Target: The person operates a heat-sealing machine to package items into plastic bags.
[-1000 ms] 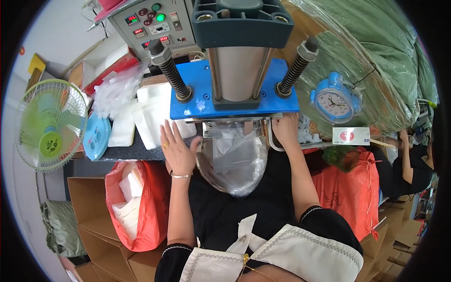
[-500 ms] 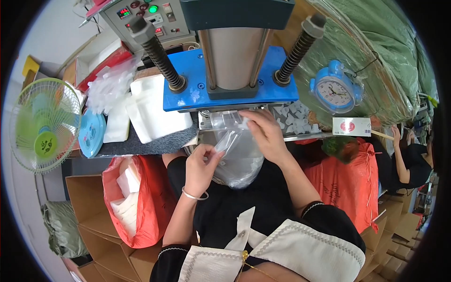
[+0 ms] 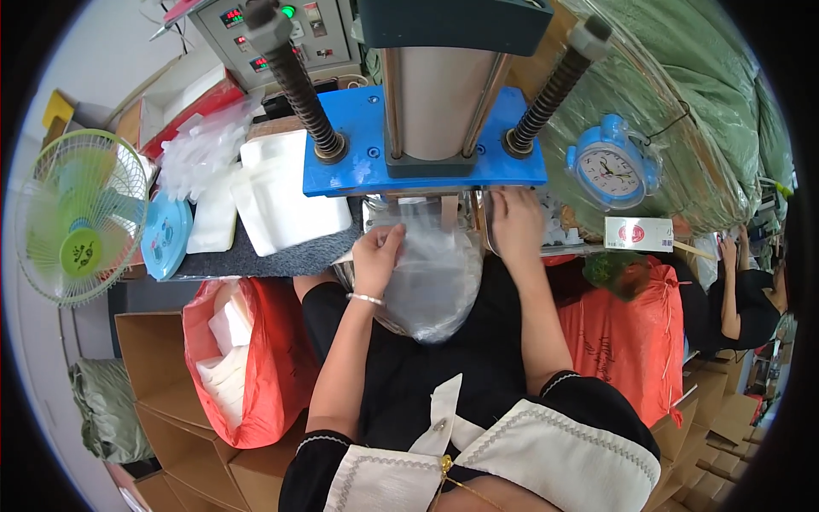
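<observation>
My left hand (image 3: pixel 378 258) pinches a clear plastic bag (image 3: pixel 414 224) by its left edge, just in front of the press. Below it, a heap of clear plastic (image 3: pixel 431 299) bulges over a round holder between my arms. My right hand (image 3: pixel 518 224) is at the right front of the press, apart from the bag, its fingertips under the edge of the blue press plate (image 3: pixel 426 175). Whether those fingers hold anything is hidden. A brown strip (image 3: pixel 449 212) shows at the press bed, between my hands.
Small white pieces (image 3: pixel 554 224) lie right of my right hand. White stacked sheets (image 3: pixel 290 205) lie on the left bench, near a green fan (image 3: pixel 81 222). A blue alarm clock (image 3: pixel 612 166) stands right. Red bags (image 3: pixel 290 375) hang below the bench. Another person (image 3: pixel 751 290) sits far right.
My right hand has let go of the clear plastic bag and moved right, to the press edge. My left hand has moved slightly forward and right, and the bag lies flatter.
</observation>
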The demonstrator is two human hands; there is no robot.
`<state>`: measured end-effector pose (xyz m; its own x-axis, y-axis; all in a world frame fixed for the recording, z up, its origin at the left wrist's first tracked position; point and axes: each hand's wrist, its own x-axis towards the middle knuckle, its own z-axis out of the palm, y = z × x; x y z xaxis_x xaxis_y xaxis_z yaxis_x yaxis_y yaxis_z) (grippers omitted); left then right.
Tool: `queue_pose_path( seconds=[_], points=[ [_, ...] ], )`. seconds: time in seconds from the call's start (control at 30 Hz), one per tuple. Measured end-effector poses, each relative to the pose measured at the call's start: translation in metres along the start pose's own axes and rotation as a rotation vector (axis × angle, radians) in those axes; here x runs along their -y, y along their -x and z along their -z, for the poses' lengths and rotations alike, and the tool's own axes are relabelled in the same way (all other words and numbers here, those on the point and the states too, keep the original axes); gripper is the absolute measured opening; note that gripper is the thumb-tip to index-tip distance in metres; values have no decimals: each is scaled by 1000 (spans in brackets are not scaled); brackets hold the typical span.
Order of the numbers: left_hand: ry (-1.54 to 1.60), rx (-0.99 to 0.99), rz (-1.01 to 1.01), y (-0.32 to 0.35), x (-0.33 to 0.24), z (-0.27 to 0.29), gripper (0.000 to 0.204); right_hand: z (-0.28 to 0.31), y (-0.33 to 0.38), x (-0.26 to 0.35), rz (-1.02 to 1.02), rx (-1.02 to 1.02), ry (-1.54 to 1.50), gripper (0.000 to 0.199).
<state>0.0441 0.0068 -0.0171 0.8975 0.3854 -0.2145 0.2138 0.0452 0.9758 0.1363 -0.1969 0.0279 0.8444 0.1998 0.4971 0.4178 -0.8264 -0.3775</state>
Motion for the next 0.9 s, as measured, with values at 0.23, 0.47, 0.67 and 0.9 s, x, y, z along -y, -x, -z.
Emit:
queue_pose_path(
  seconds=[0.23,0.47,0.67,0.9],
  points=[
    [-1038,-292,-278,0,-37,27,39,-30,9,-42,9,177,199,25],
    [-1272,-262,-432,33,28,56,71,-12,1,-32,-5,-70,-93,27],
    [-988,-343,-509,30,0,76,7,-7,9,-46,-300,84,-420,26],
    [-829,-407,-570,65,-56,54,15,-14,15,-57,-284,151,-459,18]
  ],
)
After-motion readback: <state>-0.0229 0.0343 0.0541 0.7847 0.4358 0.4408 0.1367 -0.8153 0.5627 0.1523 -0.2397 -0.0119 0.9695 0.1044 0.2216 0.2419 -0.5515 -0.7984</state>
